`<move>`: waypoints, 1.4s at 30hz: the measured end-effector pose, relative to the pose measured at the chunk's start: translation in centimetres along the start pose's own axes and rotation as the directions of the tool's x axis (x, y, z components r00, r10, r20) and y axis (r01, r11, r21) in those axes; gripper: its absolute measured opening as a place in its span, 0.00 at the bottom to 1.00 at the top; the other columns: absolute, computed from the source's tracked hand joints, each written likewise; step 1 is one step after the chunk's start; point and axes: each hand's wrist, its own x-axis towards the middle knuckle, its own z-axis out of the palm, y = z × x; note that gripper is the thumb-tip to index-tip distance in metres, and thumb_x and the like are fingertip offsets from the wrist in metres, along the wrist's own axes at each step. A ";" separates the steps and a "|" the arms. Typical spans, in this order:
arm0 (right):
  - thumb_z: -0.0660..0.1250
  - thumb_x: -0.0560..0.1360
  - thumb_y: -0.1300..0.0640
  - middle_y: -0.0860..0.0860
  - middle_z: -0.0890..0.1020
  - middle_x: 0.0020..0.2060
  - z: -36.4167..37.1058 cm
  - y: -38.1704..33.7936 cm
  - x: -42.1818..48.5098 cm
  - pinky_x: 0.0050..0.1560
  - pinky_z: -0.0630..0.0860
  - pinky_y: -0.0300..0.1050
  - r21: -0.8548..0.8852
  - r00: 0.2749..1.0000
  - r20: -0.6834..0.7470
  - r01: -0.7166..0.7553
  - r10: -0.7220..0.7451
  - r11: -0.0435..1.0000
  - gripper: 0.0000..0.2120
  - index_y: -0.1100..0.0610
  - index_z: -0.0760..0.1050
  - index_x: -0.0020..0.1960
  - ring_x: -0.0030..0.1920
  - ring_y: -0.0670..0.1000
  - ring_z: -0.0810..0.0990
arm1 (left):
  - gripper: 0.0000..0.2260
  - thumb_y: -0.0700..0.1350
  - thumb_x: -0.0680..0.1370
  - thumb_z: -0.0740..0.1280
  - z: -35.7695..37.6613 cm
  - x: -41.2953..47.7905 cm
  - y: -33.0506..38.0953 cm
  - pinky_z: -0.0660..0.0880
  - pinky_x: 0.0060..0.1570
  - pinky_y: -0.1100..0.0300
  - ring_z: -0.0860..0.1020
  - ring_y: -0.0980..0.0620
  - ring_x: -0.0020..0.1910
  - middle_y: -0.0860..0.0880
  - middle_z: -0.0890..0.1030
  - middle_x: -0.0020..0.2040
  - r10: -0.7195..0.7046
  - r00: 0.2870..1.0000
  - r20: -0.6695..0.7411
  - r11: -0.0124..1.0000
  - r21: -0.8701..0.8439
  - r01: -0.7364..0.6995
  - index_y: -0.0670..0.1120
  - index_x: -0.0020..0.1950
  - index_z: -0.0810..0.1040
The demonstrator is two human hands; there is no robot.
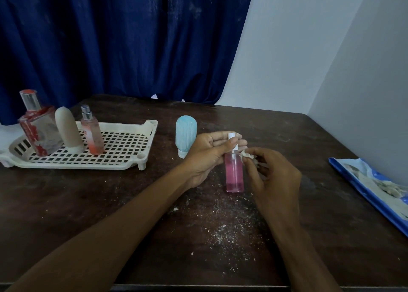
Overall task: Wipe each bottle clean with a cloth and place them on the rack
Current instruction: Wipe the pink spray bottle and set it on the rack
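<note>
My left hand [209, 152] grips a slim pink spray bottle [234, 174] near its white cap, holding it upright over the table. My right hand [271, 177] pinches a small crumpled white cloth [247, 155] against the bottle's shoulder. A pale blue squeeze bottle [186, 135] stands cap-down just left of my left hand. On the cream perforated rack [123, 155] at the left stand three bottles: a large clear one with red marks [38, 130], a beige squeeze bottle [68, 130] and a slim orange-pink spray bottle [91, 132].
The dark wooden table [110, 203] carries scattered white crumbs in front of me. A blue and white packet [375, 190] lies at the right edge beside the wall. A dark blue curtain [110, 38] hangs behind the table.
</note>
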 end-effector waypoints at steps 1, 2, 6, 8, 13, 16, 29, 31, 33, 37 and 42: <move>0.72 0.74 0.64 0.44 0.81 0.45 0.0 -0.1 0.0 0.50 0.72 0.26 0.006 1.000 -0.004 0.026 -0.026 1.000 0.08 0.58 0.82 0.52 0.46 0.39 0.79 | 0.13 0.39 0.80 0.67 0.0 0.0 0.0 0.81 0.52 0.58 0.84 0.48 0.56 0.42 0.85 0.56 -0.002 1.000 0.004 1.000 0.002 0.002 0.37 0.64 0.77; 0.73 0.74 0.65 0.45 0.82 0.46 -0.1 -0.2 0.0 0.51 0.71 0.26 0.012 0.999 -0.005 0.052 -0.052 0.999 0.08 0.59 0.83 0.52 0.46 0.39 0.79 | 0.13 0.39 0.80 0.66 0.0 0.0 0.0 0.81 0.52 0.59 0.84 0.48 0.56 0.41 0.85 0.56 -0.004 1.000 0.008 1.000 0.006 0.004 0.37 0.64 0.77; 0.74 0.73 0.65 0.49 0.84 0.48 -0.1 -0.4 0.0 0.54 0.76 0.32 0.051 0.994 0.005 0.110 -0.111 0.993 0.10 0.60 0.83 0.54 0.49 0.42 0.81 | 0.12 0.40 0.82 0.64 0.0 0.1 -0.1 0.81 0.55 0.56 0.83 0.47 0.57 0.42 0.84 0.57 -0.008 1.000 0.030 1.000 0.027 0.008 0.38 0.64 0.77; 0.74 0.73 0.65 0.49 0.84 0.48 0.0 -0.4 0.0 0.53 0.75 0.30 0.039 0.996 -0.002 0.090 -0.090 0.995 0.10 0.60 0.83 0.53 0.48 0.42 0.81 | 0.12 0.40 0.82 0.63 0.0 0.1 0.0 0.81 0.55 0.56 0.83 0.47 0.57 0.42 0.85 0.57 -0.013 0.999 0.034 0.999 0.037 0.011 0.38 0.64 0.77; 0.73 0.73 0.66 0.42 0.80 0.43 -0.1 0.1 0.1 0.47 0.74 0.28 -0.010 1.000 0.025 -0.013 0.014 1.000 0.09 0.56 0.83 0.51 0.42 0.41 0.80 | 0.12 0.39 0.82 0.63 0.1 0.0 0.0 0.81 0.55 0.55 0.83 0.46 0.57 0.41 0.84 0.57 -0.016 0.999 0.028 1.000 0.002 0.016 0.37 0.64 0.76; 0.73 0.72 0.66 0.44 0.82 0.42 -0.3 0.1 -0.2 0.46 0.77 0.32 0.029 0.998 0.063 -0.014 0.012 0.999 0.09 0.56 0.83 0.50 0.42 0.41 0.81 | 0.13 0.39 0.82 0.64 0.1 0.2 -0.3 0.81 0.55 0.55 0.84 0.46 0.56 0.41 0.85 0.56 -0.006 0.999 -0.037 1.000 0.013 0.007 0.36 0.64 0.76; 0.76 0.63 0.64 0.44 0.83 0.37 -0.7 -0.4 -1.2 0.35 0.78 0.45 0.193 0.944 0.318 0.022 -0.084 0.981 0.08 0.55 0.83 0.40 0.36 0.44 0.81 | 0.11 0.42 0.80 0.68 -0.4 0.7 -1.2 0.80 0.58 0.51 0.86 0.49 0.49 0.42 0.86 0.51 0.102 0.963 -0.250 0.984 0.169 -0.061 0.39 0.60 0.79; 0.77 0.63 0.65 0.44 0.82 0.36 -0.7 -0.2 -1.1 0.35 0.78 0.44 0.147 0.943 0.320 0.044 -0.089 0.988 0.08 0.55 0.82 0.39 0.35 0.44 0.81 | 0.10 0.42 0.80 0.69 -0.5 0.7 -1.1 0.80 0.57 0.52 0.86 0.50 0.48 0.43 0.86 0.50 0.110 0.958 -0.264 0.982 0.180 -0.063 0.39 0.60 0.79; 0.77 0.63 0.65 0.45 0.81 0.35 -0.9 0.2 -1.0 0.34 0.77 0.46 0.081 0.954 0.293 0.038 -0.060 0.996 0.09 0.55 0.81 0.38 0.34 0.44 0.79 | 0.10 0.41 0.79 0.69 -0.5 0.7 -1.0 0.81 0.57 0.51 0.86 0.50 0.48 0.42 0.86 0.50 0.112 0.952 -0.285 0.982 0.180 -0.061 0.39 0.59 0.79; 0.78 0.64 0.62 0.45 0.80 0.33 -1.2 0.7 -0.9 0.33 0.77 0.48 -0.025 0.973 0.223 -0.056 0.061 0.998 0.09 0.54 0.79 0.36 0.33 0.45 0.79 | 0.11 0.42 0.78 0.71 -0.4 0.7 -1.1 0.81 0.57 0.49 0.86 0.50 0.48 0.43 0.86 0.49 0.129 0.938 -0.322 0.978 0.198 -0.067 0.40 0.58 0.80; 0.79 0.63 0.65 0.44 0.81 0.34 -1.3 0.4 -0.8 0.34 0.76 0.41 0.008 0.980 0.197 -0.028 0.026 1.000 0.10 0.54 0.80 0.37 0.34 0.43 0.80 | 0.05 0.44 0.76 0.74 -0.2 0.6 -1.3 0.82 0.53 0.51 0.86 0.51 0.46 0.46 0.87 0.47 0.238 0.908 -0.344 0.940 0.315 -0.127 0.49 0.50 0.80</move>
